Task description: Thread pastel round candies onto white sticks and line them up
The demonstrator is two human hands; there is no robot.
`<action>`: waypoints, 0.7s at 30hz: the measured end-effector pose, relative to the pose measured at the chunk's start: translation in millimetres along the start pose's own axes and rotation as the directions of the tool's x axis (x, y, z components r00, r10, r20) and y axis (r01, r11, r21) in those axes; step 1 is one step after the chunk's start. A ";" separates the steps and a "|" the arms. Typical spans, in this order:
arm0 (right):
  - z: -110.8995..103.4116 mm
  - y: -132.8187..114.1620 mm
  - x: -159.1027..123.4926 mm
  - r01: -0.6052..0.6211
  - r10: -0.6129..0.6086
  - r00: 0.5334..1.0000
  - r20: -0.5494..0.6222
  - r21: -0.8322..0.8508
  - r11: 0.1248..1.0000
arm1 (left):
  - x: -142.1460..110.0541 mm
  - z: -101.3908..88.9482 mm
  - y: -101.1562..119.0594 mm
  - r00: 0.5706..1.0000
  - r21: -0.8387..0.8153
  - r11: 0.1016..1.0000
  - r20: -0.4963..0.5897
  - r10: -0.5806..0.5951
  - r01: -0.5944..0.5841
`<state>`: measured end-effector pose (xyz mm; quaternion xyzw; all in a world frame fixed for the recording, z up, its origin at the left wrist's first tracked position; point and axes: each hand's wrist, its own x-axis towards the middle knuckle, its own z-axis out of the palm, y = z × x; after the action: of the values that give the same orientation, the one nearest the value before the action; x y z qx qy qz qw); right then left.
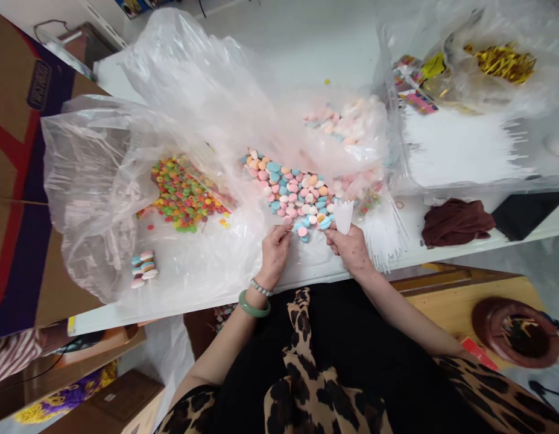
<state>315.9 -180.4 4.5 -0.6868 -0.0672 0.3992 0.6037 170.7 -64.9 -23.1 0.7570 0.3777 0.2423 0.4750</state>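
My left hand (275, 248) is closed in a pinch at the near edge of a heap of pastel oval pieces (295, 190) in pink, blue, white and orange. Whatever its fingertips hold is too small to make out. My right hand (353, 250) is closed around a bundle of flat white sticks (343, 216), which point up from the fist. Several pastel pieces (303, 231) lie between the two hands, close to the right fingertips. More white sticks (383, 232) are spread on the table just right of my right hand.
A clear plastic bag (93, 144) holds red, green and orange rings (184, 196). Threaded pastel sticks (144, 269) lie front left. A clear tub (399, 163) with white sticks stands right, before a brown cloth (457, 223) and black tablet (527, 214). A cardboard box (17, 229) borders the left.
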 end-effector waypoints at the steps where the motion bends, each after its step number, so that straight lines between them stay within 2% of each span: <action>1: -0.2 0.8 -0.2 0.000 0.000 1.000 0.000 -0.003 1.000 | 1.2 2.3 1.5 0.998 0.043 0.998 0.048 0.035 -0.037; 4: -0.1 3.8 -1.0 0.003 -0.003 1.000 0.007 -0.011 1.000 | 1.5 9.8 6.0 0.974 0.237 0.957 0.192 0.123 -0.168; 7: 1.1 4.8 -1.7 -0.009 0.009 1.000 0.007 -0.023 1.000 | -3.8 12.7 6.2 0.948 0.363 0.895 0.272 0.166 -0.261; 9: 1.6 3.8 -2.1 -0.017 0.017 1.000 0.000 -0.030 0.999 | -8.9 10.2 3.8 0.947 0.384 0.885 0.278 0.160 -0.262; 13: 2.9 0.5 -2.6 -0.019 0.019 1.000 -0.001 -0.031 0.999 | -17.5 2.7 0.5 0.971 0.315 0.926 0.184 0.153 -0.206; 15: 4.7 -0.8 -3.2 -0.026 0.026 1.000 0.006 -0.025 0.999 | -18.3 3.6 1.9 0.963 0.286 0.931 0.206 0.171 -0.226; 18: 8.0 -2.3 -5.0 -0.024 0.025 0.999 0.028 -0.040 0.999 | -15.0 11.5 5.1 0.954 0.331 0.915 0.262 0.147 -0.232; 21: 8.8 -2.9 -6.4 -0.037 0.040 0.998 0.042 -0.049 0.998 | -13.2 18.1 5.8 0.963 0.377 0.905 0.250 0.102 -0.194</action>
<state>307.2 -176.5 10.5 -0.6935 -0.0765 0.4237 0.5777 177.9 -86.7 -25.8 0.8868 0.3040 0.1089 0.3306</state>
